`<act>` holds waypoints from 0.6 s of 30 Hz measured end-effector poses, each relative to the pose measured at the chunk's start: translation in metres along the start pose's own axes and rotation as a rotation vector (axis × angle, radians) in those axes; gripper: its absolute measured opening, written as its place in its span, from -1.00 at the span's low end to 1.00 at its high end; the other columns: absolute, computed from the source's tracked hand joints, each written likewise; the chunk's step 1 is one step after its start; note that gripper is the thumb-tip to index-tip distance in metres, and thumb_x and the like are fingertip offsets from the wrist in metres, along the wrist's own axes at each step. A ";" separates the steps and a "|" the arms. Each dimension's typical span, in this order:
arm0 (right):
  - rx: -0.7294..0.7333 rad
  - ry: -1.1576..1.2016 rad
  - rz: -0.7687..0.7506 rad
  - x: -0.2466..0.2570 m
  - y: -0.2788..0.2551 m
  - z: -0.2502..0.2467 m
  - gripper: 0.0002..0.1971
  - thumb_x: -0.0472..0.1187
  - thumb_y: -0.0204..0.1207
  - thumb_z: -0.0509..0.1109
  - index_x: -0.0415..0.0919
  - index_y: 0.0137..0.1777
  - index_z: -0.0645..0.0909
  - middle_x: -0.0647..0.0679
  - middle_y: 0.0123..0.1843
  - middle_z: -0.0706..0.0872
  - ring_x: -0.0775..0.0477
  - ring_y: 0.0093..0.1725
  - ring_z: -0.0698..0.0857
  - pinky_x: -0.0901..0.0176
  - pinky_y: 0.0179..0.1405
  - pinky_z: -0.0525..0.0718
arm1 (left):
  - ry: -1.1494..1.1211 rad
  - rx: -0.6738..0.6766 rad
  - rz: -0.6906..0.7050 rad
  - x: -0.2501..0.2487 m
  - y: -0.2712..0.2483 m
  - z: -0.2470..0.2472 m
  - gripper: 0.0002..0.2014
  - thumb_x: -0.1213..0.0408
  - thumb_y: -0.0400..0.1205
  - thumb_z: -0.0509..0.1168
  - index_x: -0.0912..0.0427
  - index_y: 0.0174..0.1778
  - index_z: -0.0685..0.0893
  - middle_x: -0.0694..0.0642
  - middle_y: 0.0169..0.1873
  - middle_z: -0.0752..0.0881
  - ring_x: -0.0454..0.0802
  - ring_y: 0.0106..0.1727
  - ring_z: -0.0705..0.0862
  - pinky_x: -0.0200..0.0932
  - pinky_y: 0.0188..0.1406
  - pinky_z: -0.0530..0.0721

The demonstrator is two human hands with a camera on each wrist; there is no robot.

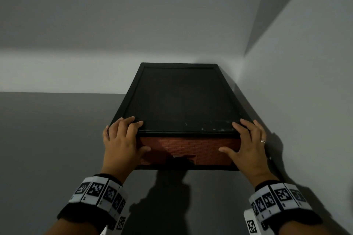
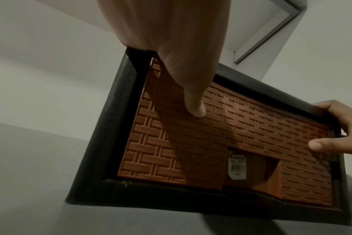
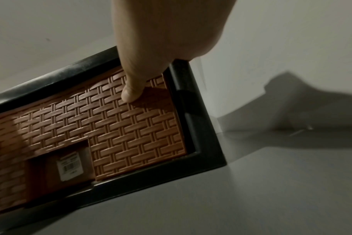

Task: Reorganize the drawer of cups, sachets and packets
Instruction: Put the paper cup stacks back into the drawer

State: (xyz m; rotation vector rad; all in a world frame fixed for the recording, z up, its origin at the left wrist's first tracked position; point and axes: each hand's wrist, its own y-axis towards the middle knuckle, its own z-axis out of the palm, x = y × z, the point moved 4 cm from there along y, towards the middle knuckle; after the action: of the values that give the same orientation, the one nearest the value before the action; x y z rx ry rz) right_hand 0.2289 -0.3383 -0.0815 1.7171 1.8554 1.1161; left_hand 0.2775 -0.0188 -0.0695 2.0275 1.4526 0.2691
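1. Drawer unit (image 1: 179, 101) sits on the grey tabletop (image 1: 47, 139), pushed into the corner by the right-hand wall (image 1: 305, 63). Drawer (image 2: 191, 143) closed in its black frame.
2. Left hand (image 1: 120, 139) and right hand (image 1: 248, 145) grip the front corners: fingers curled over the top edge, thumbs pressed on the woven front.
3. Judgement: to open it, steady the frame with one hand and pull at the central notch (image 2: 249, 165).
4. Room: open tabletop on the near side and to the left; none to the right.
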 end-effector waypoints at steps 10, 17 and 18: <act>0.082 -0.011 0.044 0.003 -0.001 -0.003 -0.06 -0.09 -0.05 0.77 -0.08 0.35 0.36 -0.10 0.37 0.34 -0.30 0.44 0.22 -0.19 0.32 0.27 | 0.017 0.067 -0.011 -0.004 0.001 -0.004 -0.08 0.03 -0.01 0.71 0.07 0.27 0.48 0.21 0.24 0.61 0.23 0.33 0.37 0.51 0.14 0.50; 0.191 0.015 0.051 0.004 -0.003 -0.011 -0.06 -0.11 0.05 0.75 -0.04 0.43 0.33 -0.05 0.44 0.34 -0.22 0.47 0.20 -0.19 0.27 0.30 | 0.003 0.079 0.006 -0.002 -0.002 -0.007 -0.10 0.07 -0.01 0.68 0.01 0.27 0.47 0.15 0.24 0.61 0.19 0.34 0.38 0.42 0.08 0.58; 0.229 0.012 0.068 0.004 -0.003 -0.012 -0.06 -0.12 0.05 0.74 -0.05 0.44 0.35 -0.06 0.45 0.35 -0.23 0.47 0.20 -0.16 0.26 0.33 | 0.005 0.082 0.005 0.000 -0.001 -0.008 -0.14 0.03 0.03 0.63 0.00 0.28 0.46 0.14 0.24 0.61 0.17 0.34 0.38 0.41 0.06 0.59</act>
State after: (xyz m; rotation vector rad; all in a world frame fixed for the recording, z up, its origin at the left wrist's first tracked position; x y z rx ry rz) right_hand 0.2172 -0.3384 -0.0757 1.9140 2.0122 0.9722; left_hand 0.2728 -0.0160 -0.0635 2.0972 1.4847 0.2199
